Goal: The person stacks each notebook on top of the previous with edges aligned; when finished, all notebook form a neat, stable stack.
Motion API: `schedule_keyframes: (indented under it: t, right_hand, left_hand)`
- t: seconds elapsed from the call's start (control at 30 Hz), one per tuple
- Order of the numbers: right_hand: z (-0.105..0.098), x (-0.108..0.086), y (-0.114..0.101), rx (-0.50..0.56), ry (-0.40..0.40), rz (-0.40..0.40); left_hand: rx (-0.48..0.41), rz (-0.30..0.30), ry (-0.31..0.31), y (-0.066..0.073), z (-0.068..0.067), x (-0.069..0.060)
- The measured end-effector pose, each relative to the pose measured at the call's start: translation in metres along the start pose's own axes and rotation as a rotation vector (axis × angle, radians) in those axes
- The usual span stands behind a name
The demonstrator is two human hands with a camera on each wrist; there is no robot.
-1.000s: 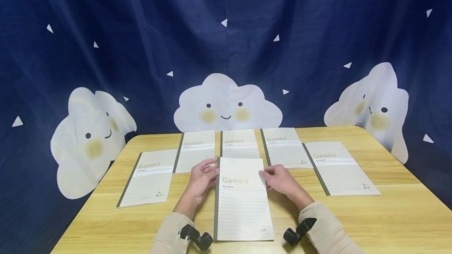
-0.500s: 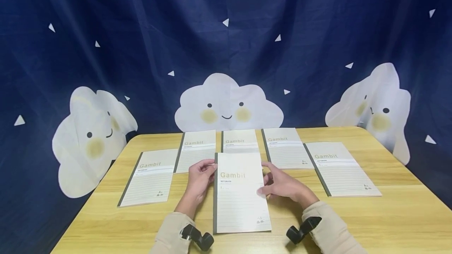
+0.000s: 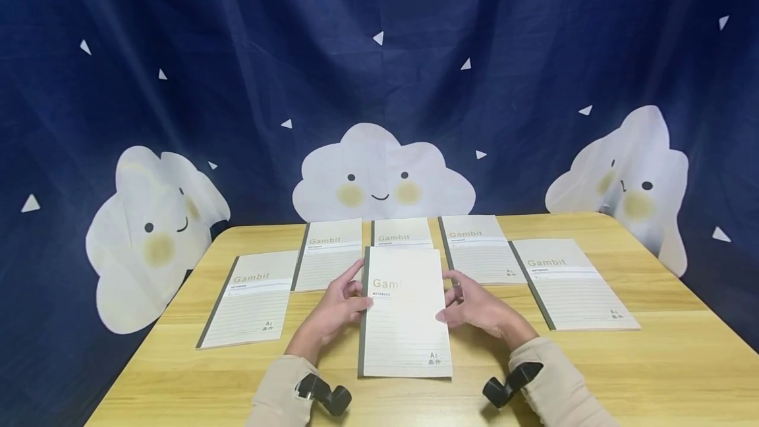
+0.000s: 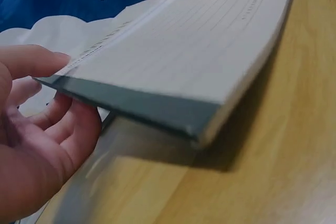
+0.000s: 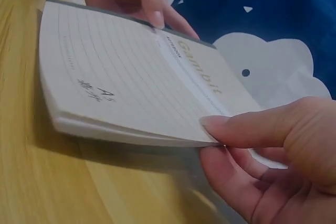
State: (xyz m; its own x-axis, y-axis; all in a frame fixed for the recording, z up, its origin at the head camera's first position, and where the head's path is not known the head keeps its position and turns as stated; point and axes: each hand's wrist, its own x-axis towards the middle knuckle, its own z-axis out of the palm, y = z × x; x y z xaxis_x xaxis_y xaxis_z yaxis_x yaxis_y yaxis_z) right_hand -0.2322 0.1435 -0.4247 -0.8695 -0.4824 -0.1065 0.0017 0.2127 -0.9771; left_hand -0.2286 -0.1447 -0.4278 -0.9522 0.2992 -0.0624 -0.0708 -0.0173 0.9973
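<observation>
Between my two hands is a white notebook (image 3: 406,341) with a dark grey spine and gold "Gambit" lettering. My left hand (image 3: 333,312) pinches its spine edge, thumb on the cover and fingers beneath, as the left wrist view shows on the notebook (image 4: 168,61). On the opposite edge my right hand (image 3: 480,308) pinches the pages, thumb on top and fingers below. The right wrist view shows the notebook (image 5: 115,77) raised off the tabletop, a shadow under it. Its far end covers the lower part of another notebook (image 3: 403,229) in the head view.
Matching notebooks lie spread on the wooden table (image 3: 178,381): one at left (image 3: 252,295), one back left (image 3: 329,256), one back right (image 3: 480,249) and one at right (image 3: 572,285). A dark blue curtain (image 3: 379,84) with smiling clouds hangs behind the table.
The held notebook has moved away from me, toward the back row. My right hand shifted its grip along the edge, and my left thumb now lies further onto the cover.
</observation>
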Motion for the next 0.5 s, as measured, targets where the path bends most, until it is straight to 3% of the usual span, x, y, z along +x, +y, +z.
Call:
schedule_keyframes:
  t: [0.1,0.2,0.33,0.5]
  right_hand:
    - [0.0004,0.0005,0.0011,-0.017,0.035,0.002]
    - [0.0010,0.0011,0.0012,-0.037,0.085,0.016]
    - [0.0022,0.0019,-0.0010,-0.026,0.120,0.032]
    - [0.0023,0.0014,-0.0027,0.040,0.056,0.014]
  left_hand:
    - [-0.036,0.007,-0.042,-0.0002,-0.0013,-0.0014]
    - [-0.058,0.017,-0.029,-0.0011,-0.0011,-0.0007]
    - [-0.081,0.026,0.047,-0.0037,0.0014,0.0025]
    - [-0.115,0.015,0.181,-0.0079,0.0060,0.0071]
